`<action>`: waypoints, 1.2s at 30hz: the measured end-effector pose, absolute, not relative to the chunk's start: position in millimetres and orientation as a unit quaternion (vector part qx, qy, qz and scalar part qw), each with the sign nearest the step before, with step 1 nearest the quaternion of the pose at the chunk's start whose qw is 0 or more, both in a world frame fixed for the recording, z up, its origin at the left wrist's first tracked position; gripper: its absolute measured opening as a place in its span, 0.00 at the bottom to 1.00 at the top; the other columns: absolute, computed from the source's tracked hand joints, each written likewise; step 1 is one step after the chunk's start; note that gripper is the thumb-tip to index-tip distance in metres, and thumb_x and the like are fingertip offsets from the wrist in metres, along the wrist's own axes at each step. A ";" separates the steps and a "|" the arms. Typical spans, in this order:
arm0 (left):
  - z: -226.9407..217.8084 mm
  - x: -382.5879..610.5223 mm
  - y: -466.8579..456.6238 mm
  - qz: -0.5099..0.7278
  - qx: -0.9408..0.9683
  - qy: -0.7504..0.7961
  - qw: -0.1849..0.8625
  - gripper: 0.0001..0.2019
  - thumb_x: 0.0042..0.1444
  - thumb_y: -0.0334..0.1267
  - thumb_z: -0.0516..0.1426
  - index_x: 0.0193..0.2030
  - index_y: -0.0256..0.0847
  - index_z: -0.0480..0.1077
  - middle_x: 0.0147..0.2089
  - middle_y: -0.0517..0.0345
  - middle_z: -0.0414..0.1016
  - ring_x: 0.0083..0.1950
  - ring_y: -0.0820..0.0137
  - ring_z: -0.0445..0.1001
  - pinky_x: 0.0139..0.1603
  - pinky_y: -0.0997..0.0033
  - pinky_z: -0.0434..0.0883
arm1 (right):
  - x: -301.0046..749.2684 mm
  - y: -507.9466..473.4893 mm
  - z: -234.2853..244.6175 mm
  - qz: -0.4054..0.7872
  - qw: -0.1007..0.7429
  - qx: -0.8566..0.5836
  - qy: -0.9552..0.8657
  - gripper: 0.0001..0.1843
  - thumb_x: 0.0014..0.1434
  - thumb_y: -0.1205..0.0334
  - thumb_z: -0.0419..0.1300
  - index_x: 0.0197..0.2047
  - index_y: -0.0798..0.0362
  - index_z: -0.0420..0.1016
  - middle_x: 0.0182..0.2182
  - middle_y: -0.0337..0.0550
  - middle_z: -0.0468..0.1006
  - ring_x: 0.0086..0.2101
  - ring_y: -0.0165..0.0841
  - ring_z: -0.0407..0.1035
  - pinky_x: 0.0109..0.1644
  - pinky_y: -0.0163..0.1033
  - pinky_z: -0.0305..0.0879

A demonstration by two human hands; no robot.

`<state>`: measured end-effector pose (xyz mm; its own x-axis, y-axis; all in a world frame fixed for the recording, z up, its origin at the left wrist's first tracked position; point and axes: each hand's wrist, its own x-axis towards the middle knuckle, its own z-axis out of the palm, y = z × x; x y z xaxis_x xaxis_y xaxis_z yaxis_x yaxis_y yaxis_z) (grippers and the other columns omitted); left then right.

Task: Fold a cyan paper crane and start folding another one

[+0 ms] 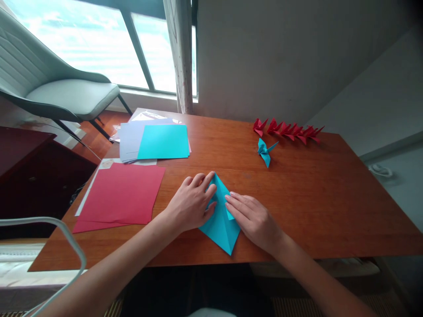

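A folded turquoise paper [220, 226], kite-shaped, lies on the wooden table [313, 198] near its front edge. My left hand [191, 202] rests on the paper's left half, fingers bent and pressing on a fold near the top point. My right hand [253, 218] lies flat on the right half, its fingers stretched out along a folded flap. Neither hand lifts the paper off the table.
A stack of red sheets [122, 196] lies to the left, and behind it a turquoise sheet [163, 141] on pale sheets. A turquoise paper crane [264, 152] and a row of red cranes [287, 129] sit at the back. A chair [62, 94] stands by the window.
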<state>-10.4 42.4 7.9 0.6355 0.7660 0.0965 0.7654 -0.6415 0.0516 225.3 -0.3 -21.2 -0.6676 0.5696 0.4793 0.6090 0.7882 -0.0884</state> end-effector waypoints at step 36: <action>5.2 -12.9 42.5 0.048 0.908 0.417 -0.019 0.17 0.67 0.46 0.50 0.49 0.36 0.72 0.73 0.39 0.60 0.64 0.48 0.65 0.56 0.47 0.67 | 215.1 -2.0 -17.7 -0.018 0.239 -0.322 -0.916 0.16 0.68 0.72 0.54 0.55 0.60 0.77 0.57 0.51 0.80 0.59 0.44 0.72 0.57 0.50 0.73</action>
